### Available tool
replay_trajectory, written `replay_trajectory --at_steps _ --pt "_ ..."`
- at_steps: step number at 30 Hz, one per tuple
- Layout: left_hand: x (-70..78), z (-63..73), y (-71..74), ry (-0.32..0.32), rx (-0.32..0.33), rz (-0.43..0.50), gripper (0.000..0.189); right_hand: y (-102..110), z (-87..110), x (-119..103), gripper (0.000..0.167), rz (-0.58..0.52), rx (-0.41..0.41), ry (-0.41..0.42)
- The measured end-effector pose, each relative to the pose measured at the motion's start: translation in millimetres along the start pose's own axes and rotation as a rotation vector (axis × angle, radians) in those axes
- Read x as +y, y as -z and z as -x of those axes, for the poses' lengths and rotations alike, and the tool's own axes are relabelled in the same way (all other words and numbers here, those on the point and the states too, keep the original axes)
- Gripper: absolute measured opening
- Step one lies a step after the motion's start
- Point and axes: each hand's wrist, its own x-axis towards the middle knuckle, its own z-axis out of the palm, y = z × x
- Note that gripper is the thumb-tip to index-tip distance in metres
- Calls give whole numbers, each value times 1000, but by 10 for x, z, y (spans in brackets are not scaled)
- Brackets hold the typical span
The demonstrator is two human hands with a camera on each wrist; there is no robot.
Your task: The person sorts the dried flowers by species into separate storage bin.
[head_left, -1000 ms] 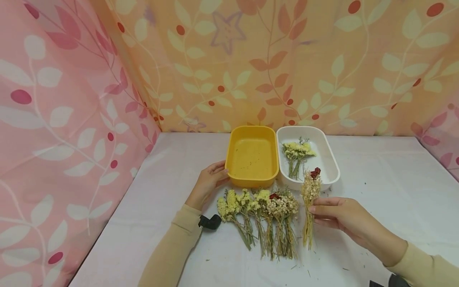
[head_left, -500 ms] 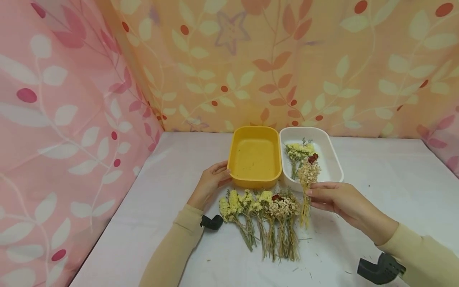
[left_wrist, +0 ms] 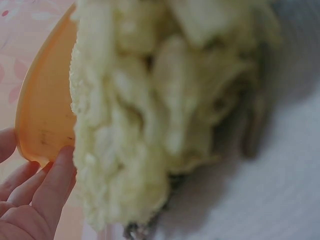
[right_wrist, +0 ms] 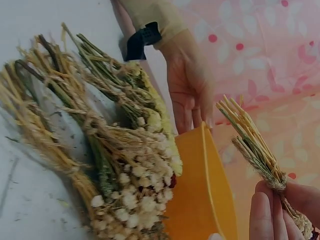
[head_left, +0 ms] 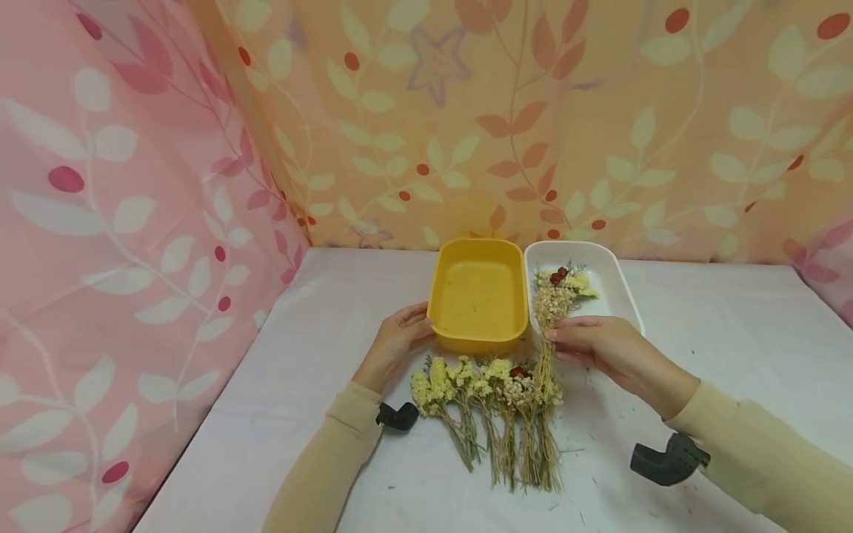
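My right hand pinches the tied stems of a dried flower bunch with cream blossoms and a dark red flower at its top. Its head overlaps the white container, where a yellow-flowered bunch lies. In the right wrist view, the stems of the held bunch stick out above my thumb and fingers. My left hand touches the front left corner of the yellow container with fairly straight fingers. Blurred yellow blossoms hide much of that container in the left wrist view.
In front of the containers lies a row of several dried bunches, yellow-flowered ones at left and cream ones at right. Bits of stem are scattered on the white tabletop. A patterned cloth hangs behind.
My right hand has carried the cream bunch left and away from me, from beside the row to over the white container's front left side. My left hand stays at the yellow container.
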Motion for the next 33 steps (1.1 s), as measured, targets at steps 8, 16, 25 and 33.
replay_trajectory --at_steps 8,16,25,33 --pt "2 5 2 -22 7 -4 48 -216 -229 -222 64 -2 3 37" --pt "-24 -1 -9 -21 24 -5 47 -424 -496 -351 61 -1 4 45" --pt "-6 -8 0 -23 27 -9 45 -617 -791 -397 53 -38 28 25" --pt "-19 4 -7 -16 39 8 49 -735 -1015 -422 44 -6 56 19"
